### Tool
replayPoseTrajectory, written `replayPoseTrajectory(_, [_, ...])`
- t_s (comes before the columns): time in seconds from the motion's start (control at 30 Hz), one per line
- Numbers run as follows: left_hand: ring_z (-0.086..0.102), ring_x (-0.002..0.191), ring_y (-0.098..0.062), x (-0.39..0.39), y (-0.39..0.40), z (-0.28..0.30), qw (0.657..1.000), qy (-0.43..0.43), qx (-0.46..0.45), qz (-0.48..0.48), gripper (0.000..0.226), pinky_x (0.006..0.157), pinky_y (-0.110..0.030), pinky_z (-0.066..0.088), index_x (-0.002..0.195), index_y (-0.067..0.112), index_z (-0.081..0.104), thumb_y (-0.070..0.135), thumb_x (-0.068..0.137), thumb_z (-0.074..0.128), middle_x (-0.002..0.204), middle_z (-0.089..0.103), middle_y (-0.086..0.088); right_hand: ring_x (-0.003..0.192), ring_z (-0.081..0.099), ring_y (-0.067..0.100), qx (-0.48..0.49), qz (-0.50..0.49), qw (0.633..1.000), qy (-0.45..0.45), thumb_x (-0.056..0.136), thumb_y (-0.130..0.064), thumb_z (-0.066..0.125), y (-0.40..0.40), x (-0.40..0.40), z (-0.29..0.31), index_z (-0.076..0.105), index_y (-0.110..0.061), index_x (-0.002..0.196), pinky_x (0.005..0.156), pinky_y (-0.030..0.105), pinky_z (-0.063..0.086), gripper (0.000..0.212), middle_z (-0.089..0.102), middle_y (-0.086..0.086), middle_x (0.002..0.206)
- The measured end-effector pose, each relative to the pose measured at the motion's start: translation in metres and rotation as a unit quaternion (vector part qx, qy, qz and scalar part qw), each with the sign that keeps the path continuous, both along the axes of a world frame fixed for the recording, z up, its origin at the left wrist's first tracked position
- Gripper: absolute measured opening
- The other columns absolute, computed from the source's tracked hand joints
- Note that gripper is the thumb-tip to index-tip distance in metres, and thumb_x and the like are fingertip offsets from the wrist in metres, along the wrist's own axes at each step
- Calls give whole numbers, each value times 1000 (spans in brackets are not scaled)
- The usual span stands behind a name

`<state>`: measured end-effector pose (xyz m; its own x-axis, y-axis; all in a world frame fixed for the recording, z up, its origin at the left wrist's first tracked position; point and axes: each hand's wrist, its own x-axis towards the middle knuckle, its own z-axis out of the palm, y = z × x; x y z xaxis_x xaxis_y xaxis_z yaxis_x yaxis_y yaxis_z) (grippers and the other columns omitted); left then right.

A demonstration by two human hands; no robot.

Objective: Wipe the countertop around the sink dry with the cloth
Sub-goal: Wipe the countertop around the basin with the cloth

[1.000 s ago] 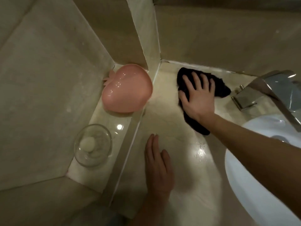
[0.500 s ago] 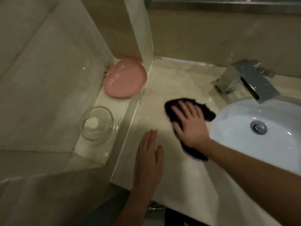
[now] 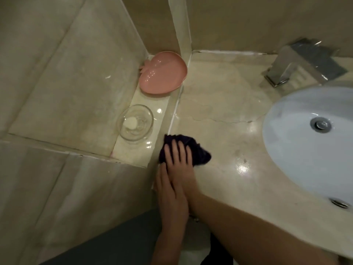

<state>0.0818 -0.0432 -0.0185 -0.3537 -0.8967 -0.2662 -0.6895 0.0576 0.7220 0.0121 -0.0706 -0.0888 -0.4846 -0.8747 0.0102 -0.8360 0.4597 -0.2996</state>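
My right hand point(image 3: 179, 165) is pressed flat on the dark cloth point(image 3: 188, 150), fingers spread — no gripping. The cloth's on the bench point(image 3: 225, 131), well left of the sink point(image 3: 298, 150), at the bench's left edge. My left hand point(image 3: 172, 199) lies open, touching the right.

Two hands are in view, a left hand point(image 3: 172, 196) and a right hand point(image 3: 180, 162); one dark cloth point(image 3: 188, 150); one pink dish point(image 3: 162, 72); one clear glass bowl point(image 3: 135, 122), with one pale round piece point(image 3: 130, 122) in it; one white sink point(image 3: 298, 142), with one drain point(image 3: 321, 124) and one overflow opening point(image 3: 339, 203); one metal tap point(image 3: 303, 63); one worktop point(image 3: 219, 104); one lower ledge point(image 3: 131, 153) beside it.
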Motion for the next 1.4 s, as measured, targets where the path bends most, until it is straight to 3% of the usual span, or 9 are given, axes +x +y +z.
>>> replayPoseTrajectory(0.17, [32, 140, -4, 3, -10, -4, 998, -13, 0, -55, 48, 114, -28, 29, 152, 25, 35, 35, 105, 38, 157, 34, 7, 149, 27, 35, -3, 75, 997, -15, 95, -41, 46, 39, -31, 3, 35, -20, 155, 123, 51, 9, 65, 33, 12, 161])
replayPoseTrajectory(0.37, [39, 136, -12, 5, 3, -8, 994, -6, -12, -111, 42, 116, -38, 35, 144, 21, 46, 19, 102, 47, 147, 43, 2, 149, 26, 33, -4, -170, 985, -14, 99, -36, 41, 123, -144, 11, 37, -19, 155, 124, 50, 14, 59, 32, 10, 162])
replayPoseTrajectory(0.53, [40, 134, -9, 6, 25, 1, 991, -2, -17, -133, 38, 111, -25, 33, 140, 22, 49, 17, 103, 47, 144, 43, 5, 150, 22, 38, 3, -265, 964, -27, 100, -31, 41, 151, -81, 14, 33, -9, 155, 124, 52, 13, 60, 26, 18, 163])
replayPoseTrajectory(0.63, [39, 136, -10, 11, 36, 2, 994, -13, 1, -112, 41, 108, -24, 31, 143, 23, 47, 17, 103, 45, 149, 41, 4, 149, 26, 37, 21, -143, 984, -103, 99, -33, 39, 136, -6, 24, 25, -14, 159, 124, 50, 8, 64, 23, 15, 164])
replayPoseTrajectory(0.77, [32, 143, -12, 17, 29, 4, 998, -37, 11, -54, 49, 112, -32, 30, 154, 25, 33, 25, 105, 42, 161, 24, 7, 154, 3, 30, 128, 41, 974, -180, 106, -25, 35, 69, 15, 34, -19, -25, 155, 122, 45, 16, 73, -5, 4, 168])
replayPoseTrajectory(0.87, [40, 137, -12, 19, 13, 6, 997, -26, -21, -67, 45, 108, -31, 34, 151, 24, 37, 26, 106, 41, 154, 37, 5, 153, 1, 27, 84, 43, 985, -143, 105, -37, 35, 58, 8, 25, -7, -23, 160, 122, 45, 16, 70, -3, 4, 168])
replayPoseTrajectory(1.0, [41, 135, -11, 12, 14, 3, 990, -19, -36, -138, 44, 113, -42, 38, 149, 25, 38, 25, 105, 43, 150, 41, 5, 149, 20, 26, 2, -48, 990, -136, 102, -41, 36, 102, -7, 20, 17, -22, 160, 118, 43, 27, 63, 23, 3, 164])
replayPoseTrajectory(1.13, [39, 139, -14, -7, 36, -5, 982, -17, -26, -184, 45, 116, -47, 36, 149, 25, 39, 24, 104, 43, 151, 39, 4, 145, 32, 29, 23, -117, 988, -101, 100, -42, 37, 175, -39, 19, 21, -24, 159, 108, 43, 40, 64, 34, 3, 160])
replayPoseTrajectory(1.4, [34, 139, -5, -31, 94, -11, 950, -14, -11, -311, 41, 117, -27, 29, 144, 27, 47, 21, 103, 44, 150, 38, 10, 129, 47, 34, 73, -306, 949, -16, 97, -35, 35, 365, -119, 24, 50, -3, 140, 118, 49, 27, 56, 56, 17, 137])
